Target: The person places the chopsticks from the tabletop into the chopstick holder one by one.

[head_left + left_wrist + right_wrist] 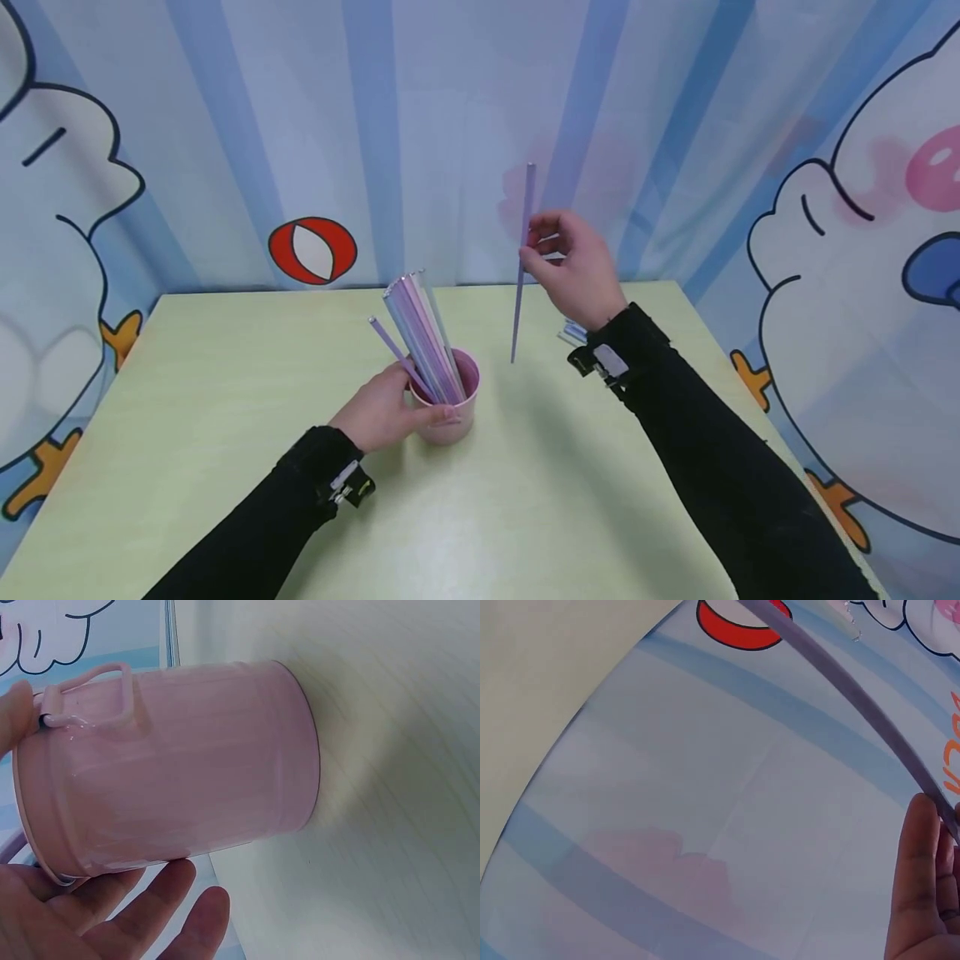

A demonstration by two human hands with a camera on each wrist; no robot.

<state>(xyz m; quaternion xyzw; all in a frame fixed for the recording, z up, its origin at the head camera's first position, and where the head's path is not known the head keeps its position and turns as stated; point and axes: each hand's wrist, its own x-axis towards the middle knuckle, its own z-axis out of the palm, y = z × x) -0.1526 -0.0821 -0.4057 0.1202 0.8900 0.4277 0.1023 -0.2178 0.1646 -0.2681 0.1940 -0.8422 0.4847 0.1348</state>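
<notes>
My left hand [386, 408] grips a small pink pail [452, 429] near its rim, thumb on the near side. A looped handle [129, 697] shows on its wall in the left wrist view. Inside the pail a bundle of straws [429, 337] in purple, pink, blue and pale tones leans left, and one purple straw [392, 343] tilts apart from the rest. To the right, my right hand [576, 262] pinches a purple straw [518, 308] between thumb and fingers. It hangs nearly upright above the table. The right wrist view shows this straw [862, 705] running diagonally from the fingertips.
A few pale and blue straws [574, 332] lie on the light wooden table [247, 392], partly hidden by the right wrist. Behind the table's far edge hangs a blue striped curtain [457, 125] with cartoon figures.
</notes>
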